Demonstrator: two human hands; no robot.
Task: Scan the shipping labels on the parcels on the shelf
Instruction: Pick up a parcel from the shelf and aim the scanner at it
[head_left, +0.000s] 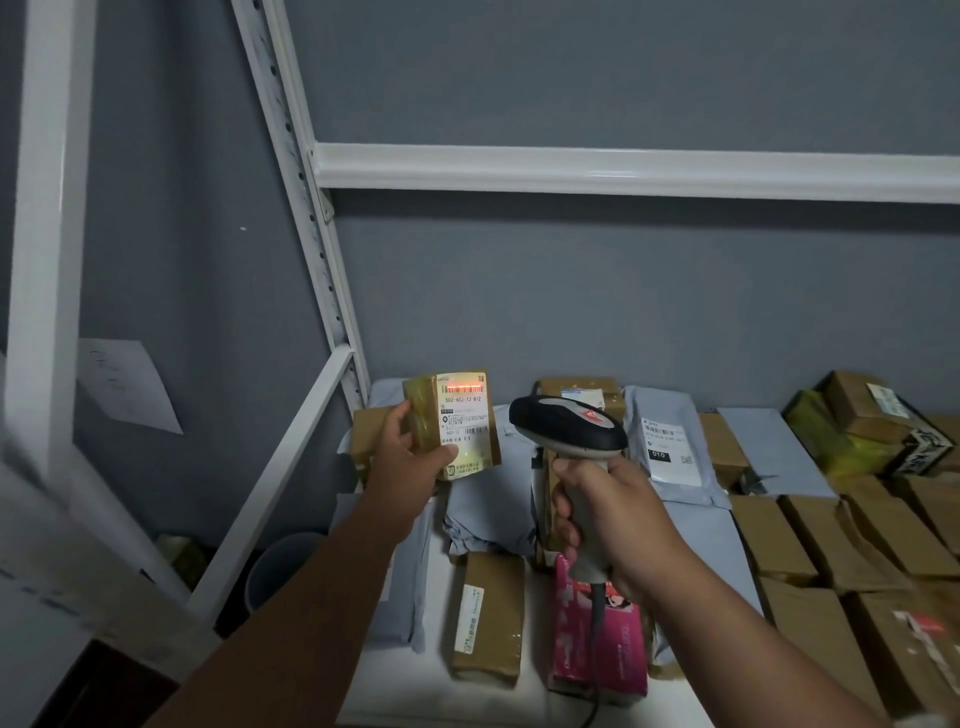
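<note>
Above the shelf (395, 680), left hand (415, 457) grips small parcel (457, 423), label reading "502-602-12-812", smaller print illegible; right hand (602, 525) grips scanner (569, 428).

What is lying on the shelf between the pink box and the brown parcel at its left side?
Nothing lies there: the head view shows only a bare strip of white shelf between the pink box and the brown parcel.
</note>
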